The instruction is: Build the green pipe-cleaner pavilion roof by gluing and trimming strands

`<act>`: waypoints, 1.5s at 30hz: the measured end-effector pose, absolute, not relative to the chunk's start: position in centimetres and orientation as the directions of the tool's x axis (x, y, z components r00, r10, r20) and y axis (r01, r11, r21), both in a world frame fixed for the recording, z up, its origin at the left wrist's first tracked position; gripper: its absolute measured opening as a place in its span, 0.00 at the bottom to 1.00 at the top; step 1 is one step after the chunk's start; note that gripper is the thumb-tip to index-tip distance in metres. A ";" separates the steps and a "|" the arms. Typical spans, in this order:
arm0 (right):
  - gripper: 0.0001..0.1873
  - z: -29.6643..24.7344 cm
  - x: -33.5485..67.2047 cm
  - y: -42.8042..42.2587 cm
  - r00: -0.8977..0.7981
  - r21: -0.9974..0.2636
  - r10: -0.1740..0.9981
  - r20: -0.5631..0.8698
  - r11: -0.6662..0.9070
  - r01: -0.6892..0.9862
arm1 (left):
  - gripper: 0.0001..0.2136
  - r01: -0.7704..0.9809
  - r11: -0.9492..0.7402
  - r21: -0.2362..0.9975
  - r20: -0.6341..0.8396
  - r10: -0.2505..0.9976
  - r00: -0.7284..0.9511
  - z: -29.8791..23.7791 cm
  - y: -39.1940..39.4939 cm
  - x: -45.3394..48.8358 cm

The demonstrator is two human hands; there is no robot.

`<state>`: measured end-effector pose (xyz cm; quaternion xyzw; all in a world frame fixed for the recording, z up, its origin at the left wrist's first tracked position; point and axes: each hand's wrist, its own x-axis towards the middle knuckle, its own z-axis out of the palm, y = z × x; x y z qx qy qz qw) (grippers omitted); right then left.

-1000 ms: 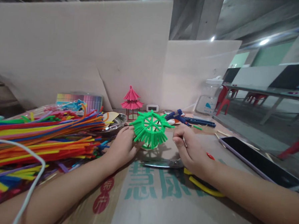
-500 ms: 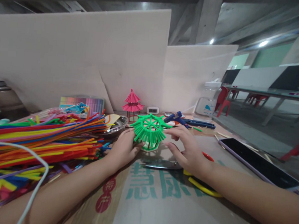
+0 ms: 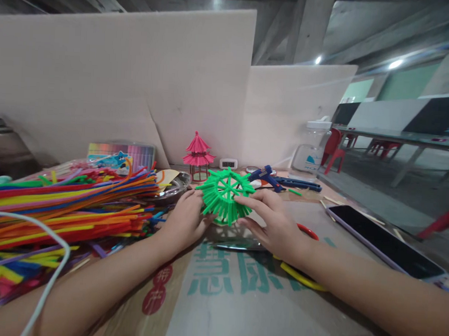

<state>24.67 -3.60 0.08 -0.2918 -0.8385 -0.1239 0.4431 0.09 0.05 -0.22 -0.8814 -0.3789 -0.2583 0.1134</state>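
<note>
A small green pavilion model made of pipe cleaners stands in the middle, its spoked ring roof tilted toward me. My left hand grips its left side, thumb in front at the lower edge. From the right, my right hand has its index finger on the green roof and its thumb by the rim below, closed about that side. Under my right hand lie scissors with a metal blade and yellow and red handles, partly hidden by the hand.
Bundles of coloured pipe cleaners cover the left side, crossed by a white cable. Behind stand a pink pavilion, a metal bowl and a small white clock. A blue glue gun, clear bottle and phone are to the right.
My right hand has moved left onto the green pavilion, from just beside it. The model's roof has tilted more toward me. My left hand keeps its hold.
</note>
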 end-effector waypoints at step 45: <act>0.07 -0.1 24.9 -2.6 -0.215 -0.350 0.496 0.841 0.802 0.483 | 0.16 0.778 -0.592 0.211 0.479 0.757 0.445 -0.9 0.5 -0.1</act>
